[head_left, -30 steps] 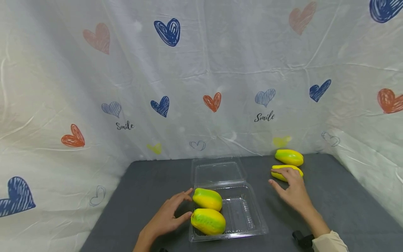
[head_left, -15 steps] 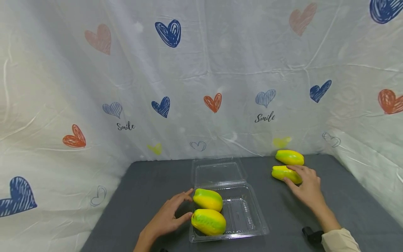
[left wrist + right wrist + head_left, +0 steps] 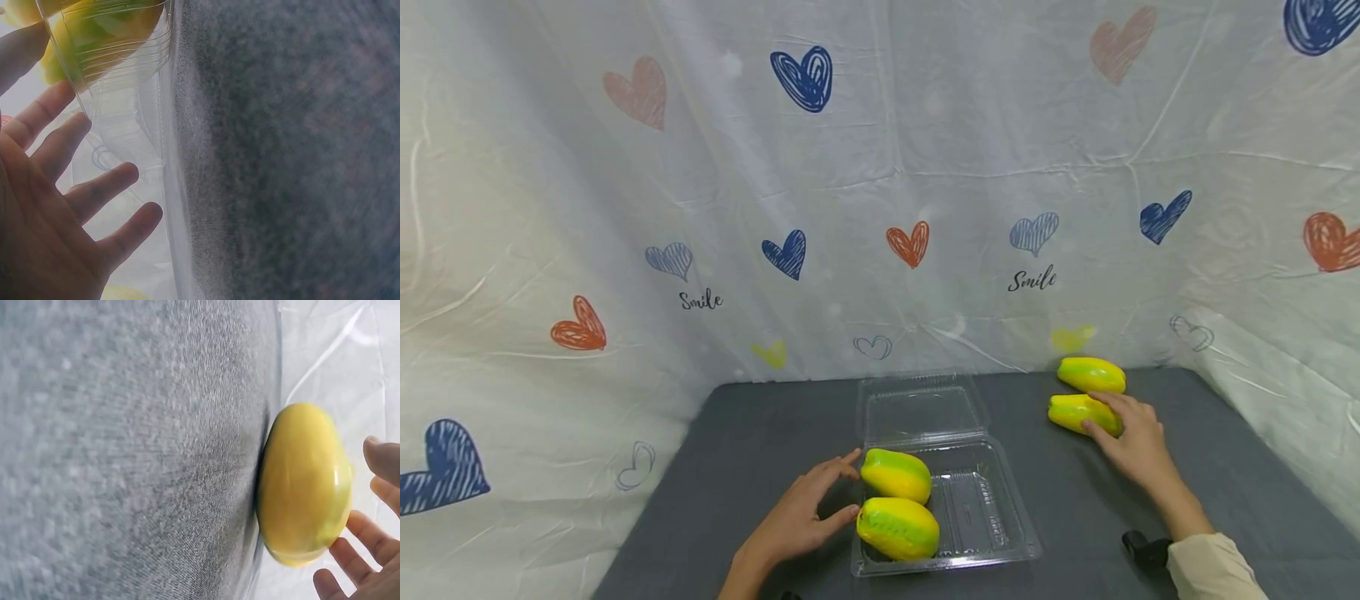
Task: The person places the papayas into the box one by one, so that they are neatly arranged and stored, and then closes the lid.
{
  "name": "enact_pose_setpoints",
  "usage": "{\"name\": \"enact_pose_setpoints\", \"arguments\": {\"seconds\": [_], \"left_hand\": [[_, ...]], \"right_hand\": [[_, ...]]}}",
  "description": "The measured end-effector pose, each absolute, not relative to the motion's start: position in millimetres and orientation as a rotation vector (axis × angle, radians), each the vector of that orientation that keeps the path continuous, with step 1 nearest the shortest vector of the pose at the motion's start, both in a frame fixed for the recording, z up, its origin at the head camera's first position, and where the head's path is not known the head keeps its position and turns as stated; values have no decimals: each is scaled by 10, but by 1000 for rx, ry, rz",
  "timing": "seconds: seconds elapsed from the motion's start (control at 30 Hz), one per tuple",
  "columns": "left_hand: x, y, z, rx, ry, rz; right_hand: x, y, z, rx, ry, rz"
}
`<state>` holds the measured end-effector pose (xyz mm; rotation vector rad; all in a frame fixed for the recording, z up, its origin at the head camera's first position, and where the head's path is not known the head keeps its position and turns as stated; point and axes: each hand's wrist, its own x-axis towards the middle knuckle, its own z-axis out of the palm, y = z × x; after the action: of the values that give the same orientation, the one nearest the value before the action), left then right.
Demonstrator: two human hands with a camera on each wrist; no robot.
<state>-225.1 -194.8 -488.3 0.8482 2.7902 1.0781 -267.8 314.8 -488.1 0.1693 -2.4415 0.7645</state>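
Observation:
A clear plastic clamshell container [image 3: 977,508] lies open on the grey table [image 3: 760,433]. Two yellow-green fruits [image 3: 895,475] [image 3: 898,527] sit in its left half. My left hand [image 3: 848,483] rests flat beside the container's left wall, fingers spread, fingertips at the wall [image 3: 125,75]. At the back right lie two more fruits. My right hand [image 3: 1105,417] wraps its thumb and fingers round the right end of the nearer fruit [image 3: 1067,412], which rests on the table [image 3: 303,481]. The farther fruit [image 3: 1092,375] lies untouched just behind.
The container's lid [image 3: 917,408] lies folded back behind the tray. A white sheet [image 3: 880,167] with printed hearts walls in the table at the back and on both sides. A small black object [image 3: 1142,550] lies by my right wrist.
My right hand has slid to the right along the nearer fruit and closed round its right end. My left hand and the container have stayed put.

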Motion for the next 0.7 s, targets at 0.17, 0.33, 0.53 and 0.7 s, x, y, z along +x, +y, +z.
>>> {"name": "enact_pose_setpoints", "arguments": {"seconds": [0.17, 0.33, 0.53, 0.7], "left_hand": [[-2258, -1942, -4887, 842, 2780, 1097], [-2253, -1941, -4892, 832, 2776, 1098], [-2257, -1946, -4904, 835, 2772, 1097], [-2262, -1944, -4895, 833, 2771, 1099]], "right_hand": [[-2714, 3159, -4880, 135, -2435, 751], [-2748, 3166, -4876, 95, -2453, 735], [-2793, 3205, -4895, 115, -2475, 755], [-2802, 3228, -4855, 113, -2569, 833]]}}
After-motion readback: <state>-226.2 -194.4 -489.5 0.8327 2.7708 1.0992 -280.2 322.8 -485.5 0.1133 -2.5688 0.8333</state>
